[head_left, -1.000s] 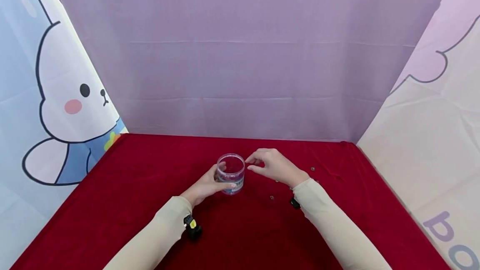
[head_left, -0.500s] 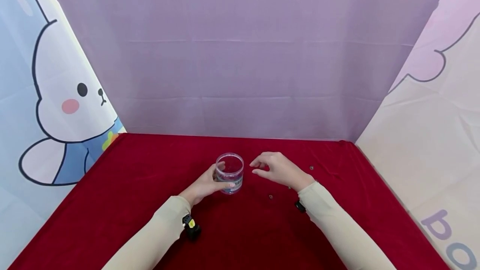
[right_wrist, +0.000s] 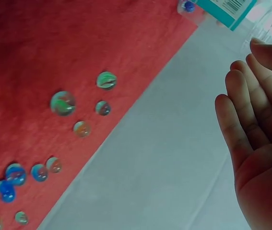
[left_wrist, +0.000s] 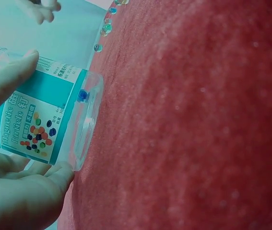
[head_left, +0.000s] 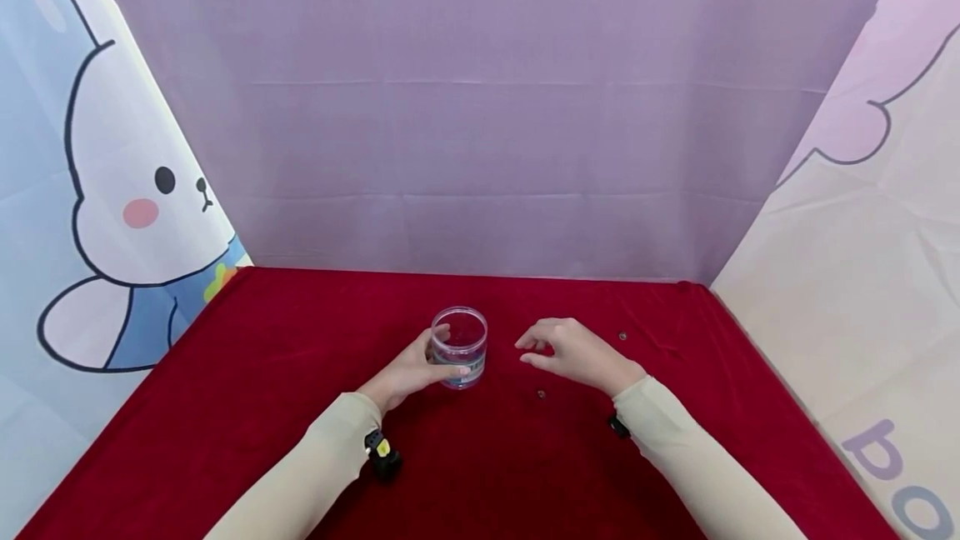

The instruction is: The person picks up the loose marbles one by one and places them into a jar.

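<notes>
My left hand (head_left: 408, 372) grips a clear round plastic jar (head_left: 460, 347) with its thumb across the near side. The jar is upright and its top has no lid. In the left wrist view a teal and white label (left_wrist: 30, 122) wraps it, and a blue marble (left_wrist: 82, 96) shows low inside. To the right of the jar, apart from it, my right hand (head_left: 576, 350) hovers over the cloth with relaxed fingers. Nothing shows in it in the right wrist view. Several glass marbles lie loose there, among them a green-swirled marble (right_wrist: 63, 103) and a blue marble (right_wrist: 16, 174).
A red velvety cloth (head_left: 300, 340) covers the table. At the back hangs a plain purple curtain (head_left: 480, 123), with printed sheets to the left and right. In the head view a marble (head_left: 541, 394) lies near the right hand and another marble (head_left: 622, 336) behind it.
My right hand has drawn back from the jar's rim toward the right and slightly nearer, its fingers loosening a little. The left hand and the jar have stayed in place.
</notes>
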Demonstrator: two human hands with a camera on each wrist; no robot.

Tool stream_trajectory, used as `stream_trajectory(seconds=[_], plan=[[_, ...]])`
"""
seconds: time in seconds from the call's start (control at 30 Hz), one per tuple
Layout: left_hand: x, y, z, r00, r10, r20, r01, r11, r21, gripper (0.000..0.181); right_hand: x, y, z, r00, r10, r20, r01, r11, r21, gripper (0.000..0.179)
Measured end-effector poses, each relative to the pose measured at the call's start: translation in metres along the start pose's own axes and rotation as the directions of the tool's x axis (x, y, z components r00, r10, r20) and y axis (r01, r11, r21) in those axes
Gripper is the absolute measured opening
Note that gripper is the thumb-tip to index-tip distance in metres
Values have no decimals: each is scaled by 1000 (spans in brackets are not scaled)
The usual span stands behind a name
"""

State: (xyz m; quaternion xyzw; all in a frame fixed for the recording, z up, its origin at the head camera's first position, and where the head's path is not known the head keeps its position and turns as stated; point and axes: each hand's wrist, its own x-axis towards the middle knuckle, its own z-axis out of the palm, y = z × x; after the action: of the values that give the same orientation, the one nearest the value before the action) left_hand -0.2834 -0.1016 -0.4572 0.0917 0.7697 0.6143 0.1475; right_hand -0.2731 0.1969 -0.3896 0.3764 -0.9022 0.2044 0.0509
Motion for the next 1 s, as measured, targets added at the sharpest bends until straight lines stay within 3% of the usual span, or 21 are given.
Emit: stream_trajectory(seconds=[0.47,1.0], plan=[[-1,2,0,1000,11,21,-11,1000,-10,100,-19,9,3,999,6,36,-6,1000,3,22],[-2,1,1,1000,0,7,0,1000,-12,101,-30,14,15,990,47,134,-54,997,47,22]])
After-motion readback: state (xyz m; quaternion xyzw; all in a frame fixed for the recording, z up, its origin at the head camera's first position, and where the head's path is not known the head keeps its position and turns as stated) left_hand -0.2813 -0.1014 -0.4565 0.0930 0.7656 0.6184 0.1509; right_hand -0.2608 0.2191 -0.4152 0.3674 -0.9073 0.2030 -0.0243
